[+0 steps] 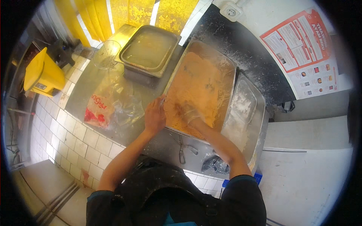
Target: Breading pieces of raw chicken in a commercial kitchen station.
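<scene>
A large metal pan (232, 93) holds a wide bed of orange powder (198, 84), paler at the far end and darker near me. My left hand (155, 115) grips the pan's left rim close to its near corner. My right hand (193, 113), in what looks like a clear plastic glove, is down in the powder at the near end. Motion blur and powder hide its fingers, so whether it holds anything cannot be told. To the right stands a second metal pan (261, 110) with a clear tub (244, 96) of white flour-like powder in it.
Left of the pan are a deep steel container (147, 48), a wire skimmer (107, 55) and plastic bags (113, 104). Tongs (182, 152) and a dark floury cloth (215, 165) lie along the near edge. A yellow bin (45, 76) stands on the tiled floor.
</scene>
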The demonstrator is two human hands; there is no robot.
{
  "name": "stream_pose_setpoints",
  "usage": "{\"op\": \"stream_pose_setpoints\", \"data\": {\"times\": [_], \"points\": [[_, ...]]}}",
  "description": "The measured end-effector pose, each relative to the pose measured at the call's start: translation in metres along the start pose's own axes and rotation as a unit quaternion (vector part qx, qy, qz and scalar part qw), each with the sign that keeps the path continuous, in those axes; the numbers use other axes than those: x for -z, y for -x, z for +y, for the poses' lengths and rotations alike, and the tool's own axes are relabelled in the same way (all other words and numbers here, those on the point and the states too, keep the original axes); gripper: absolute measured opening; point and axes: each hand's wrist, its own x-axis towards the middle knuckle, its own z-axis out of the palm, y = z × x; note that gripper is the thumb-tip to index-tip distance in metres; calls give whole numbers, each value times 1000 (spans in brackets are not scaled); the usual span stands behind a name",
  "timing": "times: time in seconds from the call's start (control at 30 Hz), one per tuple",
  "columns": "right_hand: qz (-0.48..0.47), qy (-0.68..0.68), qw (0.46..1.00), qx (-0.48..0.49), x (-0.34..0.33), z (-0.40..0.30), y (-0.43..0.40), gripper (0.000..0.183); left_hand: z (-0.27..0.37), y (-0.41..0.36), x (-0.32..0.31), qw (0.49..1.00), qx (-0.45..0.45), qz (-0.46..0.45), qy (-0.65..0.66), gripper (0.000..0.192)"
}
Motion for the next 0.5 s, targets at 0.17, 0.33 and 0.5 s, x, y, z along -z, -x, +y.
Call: {"op": "stream_pose_setpoints", "data": {"times": [0.17,0.33,0.5], "points": [[-67,1,998,6,0,70,-2,51,1,-3,-12,999,-20,10,32,40],[-96,-78,983,-135,53,28,30,55,-13,0,-6,999,-20,25,4,40],[-60,13,990,-126,11,59,62,50,-1,0,-10,1000,1,9,26,40]]}}
